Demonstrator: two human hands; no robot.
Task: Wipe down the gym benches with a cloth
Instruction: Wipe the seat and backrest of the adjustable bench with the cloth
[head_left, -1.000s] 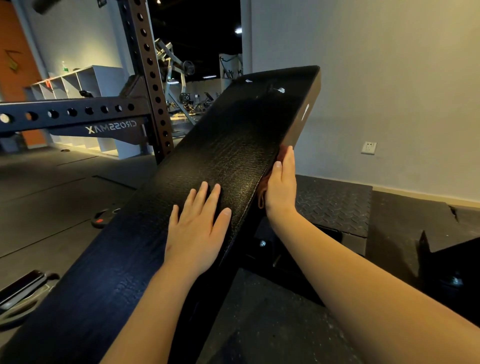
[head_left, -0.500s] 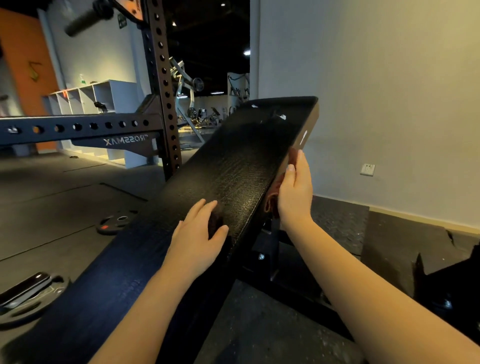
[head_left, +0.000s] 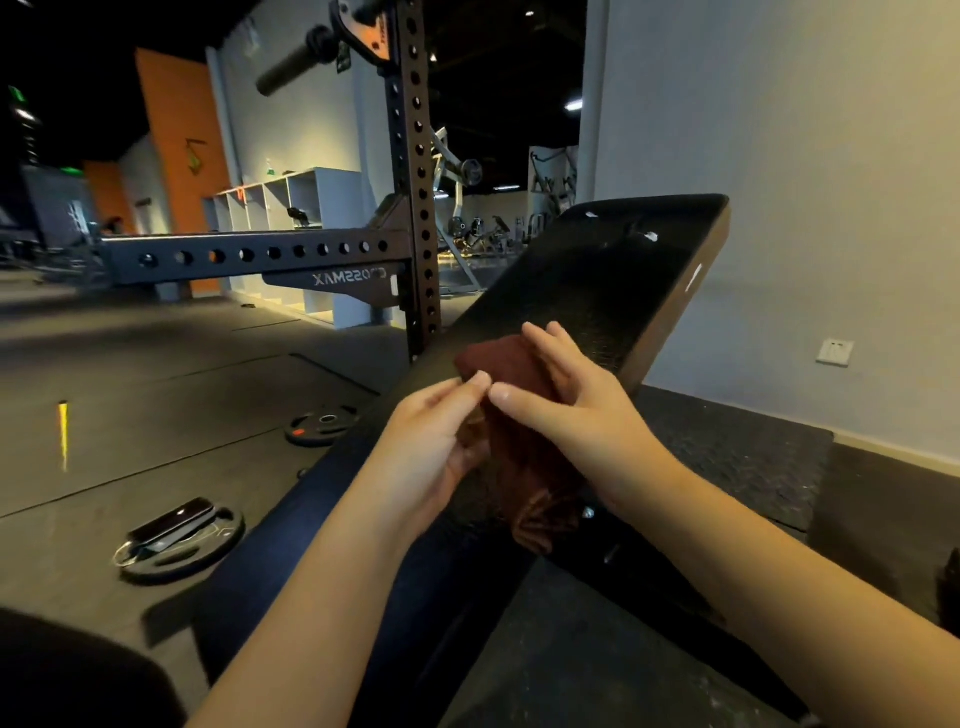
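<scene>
A black inclined gym bench (head_left: 613, 280) slopes up from the lower left to the upper right. A dark red cloth (head_left: 511, 374) hangs in front of the bench pad between both hands. My left hand (head_left: 431, 441) holds the cloth's left side, fingers curled round it with the thumb on top. My right hand (head_left: 576, 400) holds the right side, thumb pressed on the front and fingers behind. The lower end of the cloth (head_left: 540, 519) dangles below the hands.
A black perforated rack upright (head_left: 415, 182) and crossbeam (head_left: 249, 254) stand left of the bench. Weight plates (head_left: 322, 426) lie on the floor at left, one with a phone (head_left: 174, 522) on it. A white wall (head_left: 831, 156) is on the right, rubber mats below it.
My right hand brought the cloth from the bench's right side edge to in front of the pad. My left hand lifted off the pad and took hold of the cloth.
</scene>
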